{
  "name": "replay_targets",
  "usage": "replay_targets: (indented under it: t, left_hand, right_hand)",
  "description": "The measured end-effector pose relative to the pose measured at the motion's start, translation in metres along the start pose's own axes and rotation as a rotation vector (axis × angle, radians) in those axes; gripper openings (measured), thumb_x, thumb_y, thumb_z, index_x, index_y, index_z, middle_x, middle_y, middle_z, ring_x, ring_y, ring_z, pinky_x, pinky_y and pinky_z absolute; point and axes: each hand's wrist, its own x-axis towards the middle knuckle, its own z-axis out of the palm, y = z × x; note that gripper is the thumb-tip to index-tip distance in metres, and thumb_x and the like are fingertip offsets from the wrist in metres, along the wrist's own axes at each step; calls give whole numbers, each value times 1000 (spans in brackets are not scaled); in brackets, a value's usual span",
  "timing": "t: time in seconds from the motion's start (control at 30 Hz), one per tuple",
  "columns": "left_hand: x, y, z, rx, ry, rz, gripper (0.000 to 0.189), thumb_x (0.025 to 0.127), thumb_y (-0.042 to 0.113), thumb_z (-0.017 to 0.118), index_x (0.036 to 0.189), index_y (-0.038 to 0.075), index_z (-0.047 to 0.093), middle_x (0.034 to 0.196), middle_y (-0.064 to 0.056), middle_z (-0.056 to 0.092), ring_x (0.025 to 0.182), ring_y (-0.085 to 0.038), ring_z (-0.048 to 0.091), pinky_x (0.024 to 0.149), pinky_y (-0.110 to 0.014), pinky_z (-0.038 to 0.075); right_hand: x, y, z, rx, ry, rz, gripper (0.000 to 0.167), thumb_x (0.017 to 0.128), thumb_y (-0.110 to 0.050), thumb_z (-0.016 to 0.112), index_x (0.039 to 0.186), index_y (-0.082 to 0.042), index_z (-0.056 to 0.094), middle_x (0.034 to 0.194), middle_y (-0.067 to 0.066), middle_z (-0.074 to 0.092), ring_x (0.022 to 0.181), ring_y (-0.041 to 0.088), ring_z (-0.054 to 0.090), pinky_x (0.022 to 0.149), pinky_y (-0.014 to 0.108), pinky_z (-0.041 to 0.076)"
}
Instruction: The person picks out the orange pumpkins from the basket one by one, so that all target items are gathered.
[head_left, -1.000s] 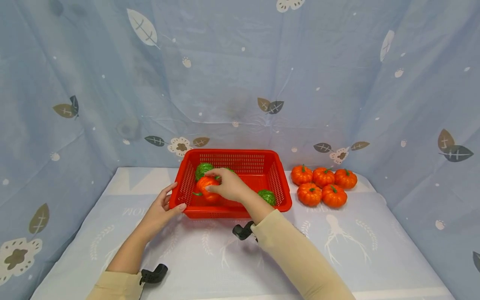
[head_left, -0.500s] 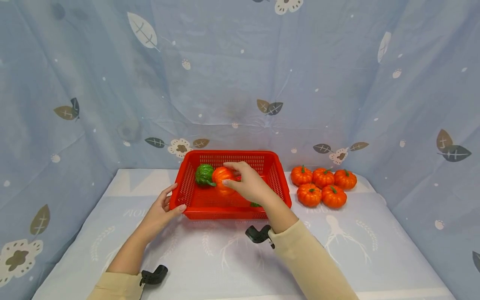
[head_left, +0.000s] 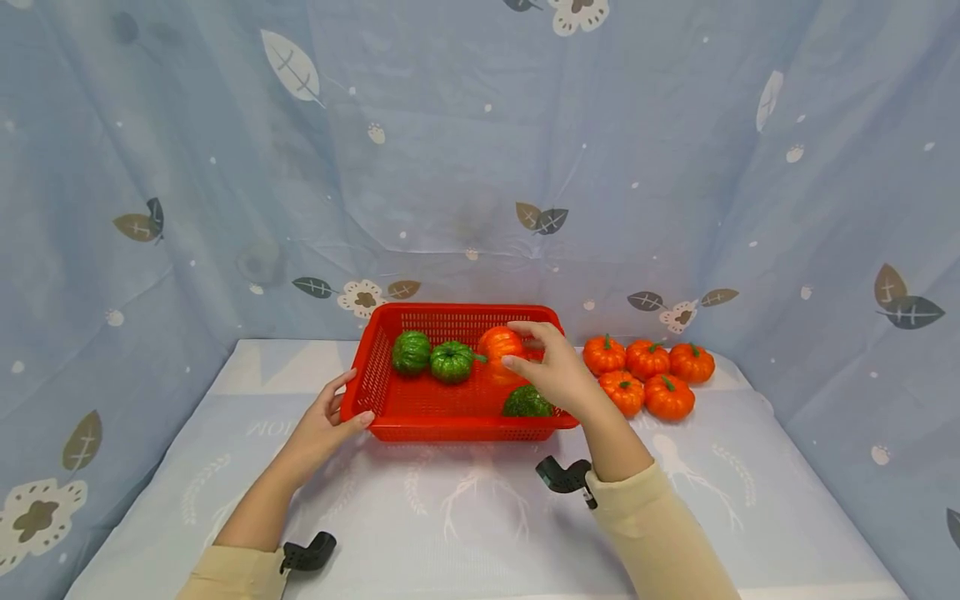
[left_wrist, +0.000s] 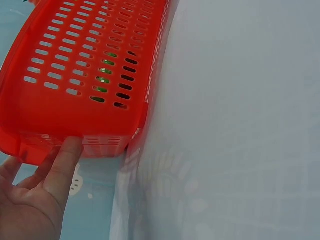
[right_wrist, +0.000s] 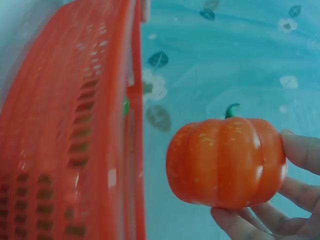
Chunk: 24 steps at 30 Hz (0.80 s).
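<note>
My right hand (head_left: 561, 377) pinches a small orange pumpkin (head_left: 498, 348) by its sides, over the right half of a red plastic basket (head_left: 457, 428). In the right wrist view this pumpkin (right_wrist: 225, 162) hangs clear beside the basket's wall, its green stem up and the fingers round its side and underside. At the basket's front left corner my left hand (head_left: 321, 429) holds the rim, thumb in front and fingers along the left side. Inside the basket lie a dark green pumpkin (head_left: 411, 352), a brighter green one (head_left: 452, 362) and another green one (head_left: 527, 402) near the front right.
Several orange pumpkins (head_left: 648, 358) stand in two rows right of the basket, close to its wall and the right forearm. Blue patterned cloth (head_left: 472, 150) rises behind the basket. A white cloth (head_left: 420, 517) covers the table in front.
The right hand has carried the orange pumpkin rightward across the basket from its left side. Green pumpkins at the left have come into view. The left hand stays at the corner.
</note>
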Motion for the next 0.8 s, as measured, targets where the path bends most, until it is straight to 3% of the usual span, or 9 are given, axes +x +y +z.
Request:
replay_targets:
  t: [0.43, 0.8]
  left_hand:
    - [1, -1, 0, 14, -2, 8, 91, 93, 26, 73, 161, 19, 14, 152, -25, 37, 133, -43, 47, 98, -40, 52]
    - [1, -2, 1, 36, 8, 3, 89, 93, 24, 72, 161, 19, 15, 151, -25, 38, 133, -43, 47, 97, -39, 52]
  right_hand:
    - [-23, 42, -41, 45, 182, 80, 59, 93, -27, 74, 145, -12, 49, 142, 13, 46, 129, 34, 48, 101, 51, 49]
    - [-48, 78, -73, 28, 312, 67, 60, 93, -21, 73, 144, -3, 47, 140, 19, 47, 128, 38, 49, 104, 51, 47]
